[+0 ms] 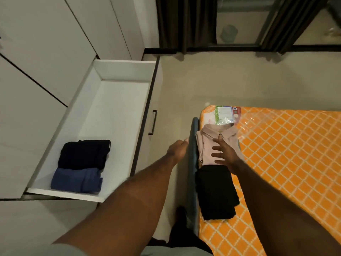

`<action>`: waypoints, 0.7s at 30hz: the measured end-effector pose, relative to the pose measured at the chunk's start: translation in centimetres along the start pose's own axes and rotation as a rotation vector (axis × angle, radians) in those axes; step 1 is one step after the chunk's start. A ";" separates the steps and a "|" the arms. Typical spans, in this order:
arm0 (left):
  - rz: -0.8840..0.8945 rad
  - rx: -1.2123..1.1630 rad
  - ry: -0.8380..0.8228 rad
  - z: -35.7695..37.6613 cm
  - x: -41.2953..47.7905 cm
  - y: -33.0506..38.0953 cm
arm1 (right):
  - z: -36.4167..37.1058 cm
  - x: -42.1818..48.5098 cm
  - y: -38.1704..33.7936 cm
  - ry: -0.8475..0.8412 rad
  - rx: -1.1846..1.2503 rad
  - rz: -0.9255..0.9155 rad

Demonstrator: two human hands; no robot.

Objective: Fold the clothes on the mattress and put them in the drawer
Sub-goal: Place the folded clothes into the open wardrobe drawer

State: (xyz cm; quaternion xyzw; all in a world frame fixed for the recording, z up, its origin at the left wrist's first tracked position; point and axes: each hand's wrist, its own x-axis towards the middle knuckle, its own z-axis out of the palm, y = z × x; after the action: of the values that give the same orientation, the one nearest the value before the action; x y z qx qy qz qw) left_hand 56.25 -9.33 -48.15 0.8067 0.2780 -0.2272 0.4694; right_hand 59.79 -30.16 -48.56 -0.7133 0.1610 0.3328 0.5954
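Wardrobe doors [46, 43]: pale, flat panels filling the upper left, split by dark seams.
Drawer [127, 70]: white, pulled fully out from the base of the wardrobe, most of its floor bare.
Black folded garment [84, 154]: lies in the near end of the drawer, against its left wall.
Blue folded garment [76, 180]: in the drawer's near corner, touching the black one and just inside the front rim.
Drawer handle [152, 122]: dark bar on the drawer front, facing the floor gap beside the mattress.
Left hand [178, 149]: reaches forward over the gap between drawer and mattress, fingers curled at the mattress's blue edge; whether it grips anything cannot be told.
Mattress edge [192, 163]: blue-grey side band running along the left flank of the mattress.
Pink collared shirt [206, 145]: folded, collar away from the viewer, lying at the mattress's left edge near its far corner.
Black folded clothing [215, 193]: on the mattress directly nearer than the pink shirt, touching it.
Right hand [224, 154]: open, fingers spread, palm resting flat on the pink shirt; it holds nothing closed.
Label packet [224, 115]: green, white and red printed sheet under the plastic at the mattress's far corner, just beyond the shirt collar.
Mattress [287, 154]: orange with a white diamond grid, wrapped in glossy plastic, on the floor.
Curtains [184, 21]: dark, hanging at the far wall beside glass panels.
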 end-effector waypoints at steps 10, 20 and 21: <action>-0.117 0.231 -0.199 10.8 2.8 -2.2 | -7.7 1.3 8.7 0.091 0.039 0.209; -0.488 -0.058 -0.213 20.0 7.2 -10.6 | -8.4 6.3 20.7 0.096 -0.199 0.242; -0.516 -0.114 -0.222 20.6 7.5 -11.3 | -8.3 6.8 21.5 0.101 -0.223 0.229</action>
State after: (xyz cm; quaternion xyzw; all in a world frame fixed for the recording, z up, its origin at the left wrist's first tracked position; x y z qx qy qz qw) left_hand 52.17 -21.22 -69.36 0.6520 0.4332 -0.4101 0.4681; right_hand 53.57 -42.09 -68.49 -0.7677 0.2332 0.3779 0.4619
